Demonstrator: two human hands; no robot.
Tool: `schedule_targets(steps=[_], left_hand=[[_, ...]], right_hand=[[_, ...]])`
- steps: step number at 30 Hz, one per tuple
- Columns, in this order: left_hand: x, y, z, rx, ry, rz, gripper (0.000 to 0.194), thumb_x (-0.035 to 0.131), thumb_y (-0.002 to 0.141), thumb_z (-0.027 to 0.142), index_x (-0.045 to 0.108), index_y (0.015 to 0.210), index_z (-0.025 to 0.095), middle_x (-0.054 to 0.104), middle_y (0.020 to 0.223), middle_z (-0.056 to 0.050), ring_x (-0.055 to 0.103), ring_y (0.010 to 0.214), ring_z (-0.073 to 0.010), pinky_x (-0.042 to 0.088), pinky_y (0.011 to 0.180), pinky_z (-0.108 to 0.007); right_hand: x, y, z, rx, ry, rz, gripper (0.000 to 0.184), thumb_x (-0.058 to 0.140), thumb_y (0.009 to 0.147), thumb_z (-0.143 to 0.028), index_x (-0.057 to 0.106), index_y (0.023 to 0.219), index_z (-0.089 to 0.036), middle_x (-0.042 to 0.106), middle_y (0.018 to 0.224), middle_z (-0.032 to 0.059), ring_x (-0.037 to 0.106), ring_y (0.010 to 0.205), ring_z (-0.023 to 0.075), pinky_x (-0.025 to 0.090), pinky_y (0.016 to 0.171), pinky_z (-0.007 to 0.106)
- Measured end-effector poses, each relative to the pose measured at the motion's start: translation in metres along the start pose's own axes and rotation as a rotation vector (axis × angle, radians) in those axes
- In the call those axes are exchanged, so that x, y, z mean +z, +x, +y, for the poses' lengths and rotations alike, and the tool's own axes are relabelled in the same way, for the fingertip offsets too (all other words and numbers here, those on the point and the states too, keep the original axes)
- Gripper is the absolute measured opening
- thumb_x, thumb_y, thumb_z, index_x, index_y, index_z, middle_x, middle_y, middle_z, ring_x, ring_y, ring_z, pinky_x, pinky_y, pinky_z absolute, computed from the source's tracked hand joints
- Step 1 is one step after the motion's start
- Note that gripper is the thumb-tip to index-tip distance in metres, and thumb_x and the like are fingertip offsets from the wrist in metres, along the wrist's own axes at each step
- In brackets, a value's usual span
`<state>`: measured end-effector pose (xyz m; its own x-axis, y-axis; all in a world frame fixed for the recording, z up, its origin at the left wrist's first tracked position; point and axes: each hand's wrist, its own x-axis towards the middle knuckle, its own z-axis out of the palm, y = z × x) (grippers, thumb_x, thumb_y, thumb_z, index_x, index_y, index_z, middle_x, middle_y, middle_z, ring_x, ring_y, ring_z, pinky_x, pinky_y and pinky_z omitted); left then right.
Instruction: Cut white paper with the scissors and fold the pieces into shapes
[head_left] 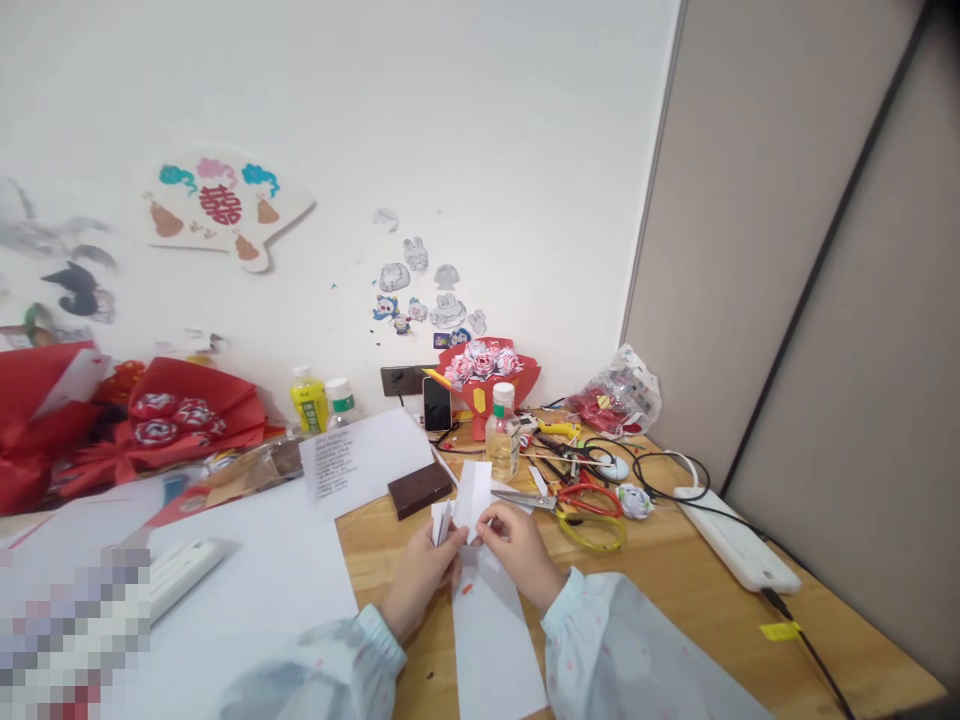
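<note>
A white paper strip (475, 490) stands up between my two hands, pinched near its lower end. My left hand (424, 568) is closed around folded white paper (441, 524) and touches the strip's left side. My right hand (519, 548) grips the strip's lower right edge between thumb and fingers. Below my hands, a long white sheet (496, 640) lies on the table toward me, with a small orange bit (468, 589) on it. Scissors with red handles (592, 499) lie just right of my right hand, their blades pointing toward the strip.
A clear bottle (503, 440) stands behind my hands, near a dark brown box (419, 489). Yellow-handled scissors (600, 535), a paper rose (634, 502) and cables lie right. A white power bank (739, 540) sits farther right. White sheets (270, 580) cover the left; bouquets (484, 370) stand along the wall.
</note>
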<state>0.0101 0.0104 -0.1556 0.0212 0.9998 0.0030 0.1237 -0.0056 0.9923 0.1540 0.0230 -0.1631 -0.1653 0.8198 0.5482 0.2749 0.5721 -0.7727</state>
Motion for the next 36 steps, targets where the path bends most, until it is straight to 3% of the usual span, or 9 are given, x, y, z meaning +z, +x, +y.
schedule_targets(steps=[8, 15, 21, 26, 32, 36], left_hand=[[0.003, -0.004, 0.003, -0.01, 0.035, -0.014, 0.032, 0.065, 0.061, 0.045, 0.048, 0.065, 0.018, 0.045, 0.033, 0.008, 0.037, 0.03, -0.0074, 0.022, 0.035, -0.018], [0.003, -0.004, 0.003, 0.017, 0.073, 0.031, 0.025, 0.065, 0.06, 0.038, 0.051, 0.061, 0.017, 0.044, 0.039, 0.008, 0.036, 0.033, -0.0066, 0.025, 0.037, -0.019], [0.004, -0.005, 0.001, 0.025, 0.032, 0.006, 0.024, 0.06, 0.065, 0.039, 0.053, 0.065, 0.016, 0.047, 0.049, 0.007, 0.034, 0.037, -0.006, 0.024, 0.038, -0.019], [0.004, -0.005, 0.003, 0.057, 0.012, 0.005, 0.022, 0.062, 0.063, 0.036, 0.054, 0.065, 0.015, 0.055, 0.056, 0.002, 0.045, 0.048, -0.01, 0.032, 0.046, -0.021], [0.005, -0.007, 0.004, 0.016, -0.1, -0.024, 0.032, 0.063, 0.063, 0.046, 0.052, 0.07, 0.017, 0.052, 0.054, 0.004, 0.041, 0.042, -0.0087, 0.028, 0.042, -0.02], [0.004, -0.004, 0.004, 0.078, -0.039, 0.052, 0.033, 0.065, 0.061, 0.046, 0.05, 0.062, 0.017, 0.049, 0.049, 0.005, 0.043, 0.044, -0.01, 0.031, 0.044, -0.021]], right_hand=[[0.005, -0.001, 0.003, 0.076, 0.101, 0.01, 0.007, 0.052, 0.075, -0.013, 0.056, 0.072, -0.017, 0.057, 0.068, -0.001, 0.057, 0.062, 0.0136, 0.044, 0.061, 0.024], [0.007, -0.002, 0.001, 0.155, 0.197, -0.031, 0.011, 0.049, 0.075, -0.015, 0.054, 0.084, -0.018, 0.055, 0.064, -0.0029, 0.06, 0.061, 0.0145, 0.046, 0.059, 0.025], [0.008, -0.003, -0.003, 0.119, 0.169, -0.008, 0.015, 0.046, 0.076, -0.014, 0.053, 0.088, -0.019, 0.054, 0.065, -0.0033, 0.057, 0.06, 0.0133, 0.044, 0.059, 0.024], [0.005, -0.003, -0.007, 0.118, 0.093, -0.001, 0.017, 0.046, 0.075, -0.012, 0.053, 0.089, -0.019, 0.051, 0.06, -0.0049, 0.051, 0.056, 0.0119, 0.039, 0.054, 0.021], [0.007, -0.006, -0.001, 0.132, 0.146, -0.104, 0.023, 0.046, 0.077, -0.015, 0.052, 0.098, -0.021, 0.041, 0.056, -0.0078, 0.041, 0.047, 0.0097, 0.034, 0.049, 0.02], [0.01, -0.008, 0.002, 0.12, 0.218, -0.121, 0.024, 0.044, 0.08, -0.017, 0.049, 0.103, -0.022, 0.042, 0.06, -0.0069, 0.045, 0.05, 0.0102, 0.037, 0.051, 0.021]])
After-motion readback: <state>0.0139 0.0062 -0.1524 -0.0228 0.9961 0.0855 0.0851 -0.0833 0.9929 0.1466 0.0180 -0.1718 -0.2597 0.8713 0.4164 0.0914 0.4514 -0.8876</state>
